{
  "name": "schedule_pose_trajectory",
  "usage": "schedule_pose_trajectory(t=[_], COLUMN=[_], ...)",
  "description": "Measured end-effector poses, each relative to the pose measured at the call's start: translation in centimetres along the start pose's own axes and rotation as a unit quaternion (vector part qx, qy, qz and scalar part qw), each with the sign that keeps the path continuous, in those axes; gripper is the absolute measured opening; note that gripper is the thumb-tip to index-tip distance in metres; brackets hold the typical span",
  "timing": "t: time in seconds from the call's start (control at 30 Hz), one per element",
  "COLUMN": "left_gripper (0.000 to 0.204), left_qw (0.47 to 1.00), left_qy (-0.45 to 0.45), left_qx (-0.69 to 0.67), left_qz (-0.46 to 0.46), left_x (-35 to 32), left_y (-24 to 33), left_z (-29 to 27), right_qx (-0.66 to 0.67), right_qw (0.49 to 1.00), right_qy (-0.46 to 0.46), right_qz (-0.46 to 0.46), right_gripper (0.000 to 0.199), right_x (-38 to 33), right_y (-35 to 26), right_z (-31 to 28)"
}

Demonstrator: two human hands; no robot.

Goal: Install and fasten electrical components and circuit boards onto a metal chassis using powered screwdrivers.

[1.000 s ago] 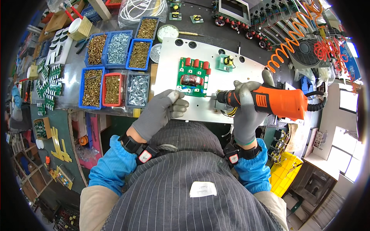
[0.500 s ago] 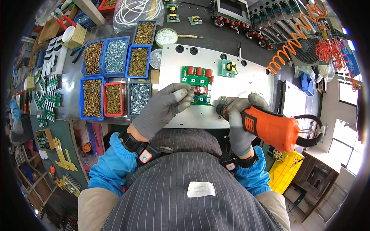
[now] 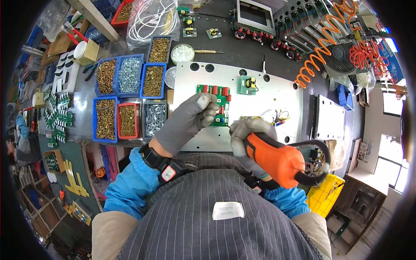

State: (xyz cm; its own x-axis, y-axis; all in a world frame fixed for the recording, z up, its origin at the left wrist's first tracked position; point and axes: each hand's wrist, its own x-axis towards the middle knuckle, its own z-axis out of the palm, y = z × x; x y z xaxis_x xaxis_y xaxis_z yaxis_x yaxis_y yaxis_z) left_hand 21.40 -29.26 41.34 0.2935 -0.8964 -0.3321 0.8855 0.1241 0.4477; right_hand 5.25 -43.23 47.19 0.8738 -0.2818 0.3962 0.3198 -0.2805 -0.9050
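Observation:
A green circuit board (image 3: 223, 103) with red components lies on a silvery metal plate (image 3: 203, 141). My left hand (image 3: 190, 119), in a grey glove, is over the board's left side, its fingers curled into a pinch; whatever they may hold is hidden. In my right hand (image 3: 250, 136), also gloved, is an orange electric screwdriver (image 3: 277, 159), its body slanting down to the right. The tool's front end is near the board's lower right corner, and my fingers hide most of it. A smaller green board (image 3: 248, 85) with a yellow-and-black part sits farther back on the plate.
Left of the plate stand blue bins (image 3: 105, 119) and a red bin (image 3: 128, 121) of screws. A white-filled bowl (image 3: 182, 53) is behind them. Thin coloured wires (image 3: 279, 118) rest on the plate. An orange coiled hose (image 3: 318, 58) hangs at the right.
My right hand has brought the screwdriver left, close to the board's lower right corner. My left hand now covers the copper coil on the board. Wires behind the right hand have come into view.

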Motion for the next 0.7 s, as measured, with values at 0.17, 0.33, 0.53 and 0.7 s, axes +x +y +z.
schedule_pose_trajectory(t=[0.17, 0.33, 0.53, 0.7], left_gripper=[0.028, 0.028, 0.026, 0.03], left_qw=[0.999, 0.998, 0.997, 0.996], left_qy=[-0.031, 0.01, -0.017, 0.006], left_qx=[-0.028, -0.041, -0.054, -0.05], left_qz=[0.03, 0.038, 0.055, 0.07], left_x=[0.1, -0.4, -0.4, -2.0], left_y=[-0.5, -1.4, -1.8, -2.3], left_z=[1.0, 1.5, 0.7, 0.2], right_qx=[-0.066, -0.055, 0.176, 0.112], right_qw=[0.984, 0.991, 0.955, 0.992], right_qy=[0.113, 0.074, -0.124, 0.054], right_qz=[0.121, 0.098, 0.202, 0.037], right_gripper=[0.047, 0.052, 0.04, 0.044], right_x=[1.7, 1.7, 1.5, 1.8], right_y=[0.9, 1.0, 0.7, 2.0], right_z=[-0.6, -1.2, -1.7, -1.6])
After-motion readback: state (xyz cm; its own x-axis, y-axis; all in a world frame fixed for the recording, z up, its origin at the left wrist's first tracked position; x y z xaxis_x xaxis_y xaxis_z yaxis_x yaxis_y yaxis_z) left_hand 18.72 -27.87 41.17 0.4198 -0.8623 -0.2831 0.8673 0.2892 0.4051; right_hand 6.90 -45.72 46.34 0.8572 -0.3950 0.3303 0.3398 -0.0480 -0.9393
